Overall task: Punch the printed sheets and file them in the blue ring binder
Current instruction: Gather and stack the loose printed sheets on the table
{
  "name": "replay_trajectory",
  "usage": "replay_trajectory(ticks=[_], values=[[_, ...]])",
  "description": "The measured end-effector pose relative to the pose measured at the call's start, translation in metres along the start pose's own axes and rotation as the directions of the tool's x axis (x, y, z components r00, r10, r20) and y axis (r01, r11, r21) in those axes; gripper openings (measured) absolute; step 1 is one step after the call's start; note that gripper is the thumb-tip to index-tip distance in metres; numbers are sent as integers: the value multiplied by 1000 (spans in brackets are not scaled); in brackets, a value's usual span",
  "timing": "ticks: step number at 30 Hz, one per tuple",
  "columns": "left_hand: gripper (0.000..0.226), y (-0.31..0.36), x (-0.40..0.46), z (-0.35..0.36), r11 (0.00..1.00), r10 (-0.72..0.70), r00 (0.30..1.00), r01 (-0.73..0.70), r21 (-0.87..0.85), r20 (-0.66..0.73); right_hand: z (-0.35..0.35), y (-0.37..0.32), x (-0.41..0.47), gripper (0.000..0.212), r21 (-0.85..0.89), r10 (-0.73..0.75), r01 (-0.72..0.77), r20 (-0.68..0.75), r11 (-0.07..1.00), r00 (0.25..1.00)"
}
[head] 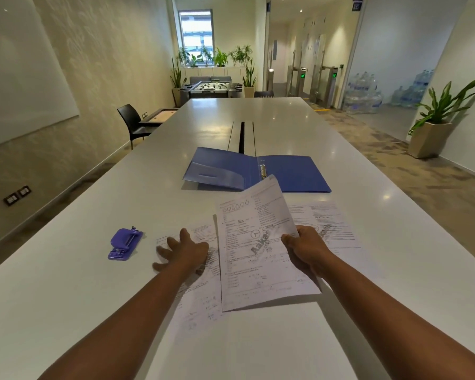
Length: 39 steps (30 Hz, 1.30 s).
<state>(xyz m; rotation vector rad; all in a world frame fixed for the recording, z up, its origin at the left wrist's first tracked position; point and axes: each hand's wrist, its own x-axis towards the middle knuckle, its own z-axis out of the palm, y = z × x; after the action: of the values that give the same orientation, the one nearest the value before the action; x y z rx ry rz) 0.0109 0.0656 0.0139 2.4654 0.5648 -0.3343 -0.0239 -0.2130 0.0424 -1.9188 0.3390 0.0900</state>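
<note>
The right hand [306, 250] pinches a lifted sheet [261, 248] by its edge, binder [291, 174] beyond, punch [125, 244] left of the spread left hand [187, 250]; that one-sided grip could let the sheet sag or crease.

Bare white desk [272, 119] top betw. purple plastic hole punch [124, 244] and open blue ring binder [294, 174]; far end free too. Loose printed sheets [332, 223] cover the near middle, blocking approach there.

Bright, even light from ceiling spots and a far window [195, 28] — soft glare on the table [258, 113]. Edges bend wide-angle; hands and sheets slightly motion-blurred — faint shadows.
</note>
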Motion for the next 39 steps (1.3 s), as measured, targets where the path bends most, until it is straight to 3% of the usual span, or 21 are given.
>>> replay_trajectory(ticks=[11,16,20,22,24,29,35,36,38,39], values=[[68,11,0,16,980,145,989,-142,-138,10,21,13,5,16,-14,-5,7,84,1000,996],[64,9,-1,7,897,251,967,-250,-364,-46,32,20,8,16,-177,-72,83,66,981,995],[56,7,6,-8,968,157,979,-179,-176,-131,34,19,10,15,-219,-55,72,81,973,995],[52,6,6,-14,993,103,988,-109,-39,-117,34,19,11,15,-219,-45,62,82,974,996],[53,4,11,-15,997,73,994,-74,-11,-83,34,20,14,14,-222,-34,52,86,974,996],[32,10,15,-27,968,49,999,-43,-248,20,35,22,20,20,-260,-37,60,95,964,995],[53,6,11,-31,860,-20,998,48,-508,60,36,26,21,14,-236,-40,64,105,970,994],[46,7,9,-30,850,-16,999,38,-526,47,36,26,20,12,-222,-37,61,109,973,993],[10,9,4,-28,845,-4,1000,9,-535,11,35,27,20,9,-202,-33,56,116,978,993],[12,10,0,-28,842,23,1000,-10,-540,17,35,27,19,8,-192,-28,50,117,980,993]])
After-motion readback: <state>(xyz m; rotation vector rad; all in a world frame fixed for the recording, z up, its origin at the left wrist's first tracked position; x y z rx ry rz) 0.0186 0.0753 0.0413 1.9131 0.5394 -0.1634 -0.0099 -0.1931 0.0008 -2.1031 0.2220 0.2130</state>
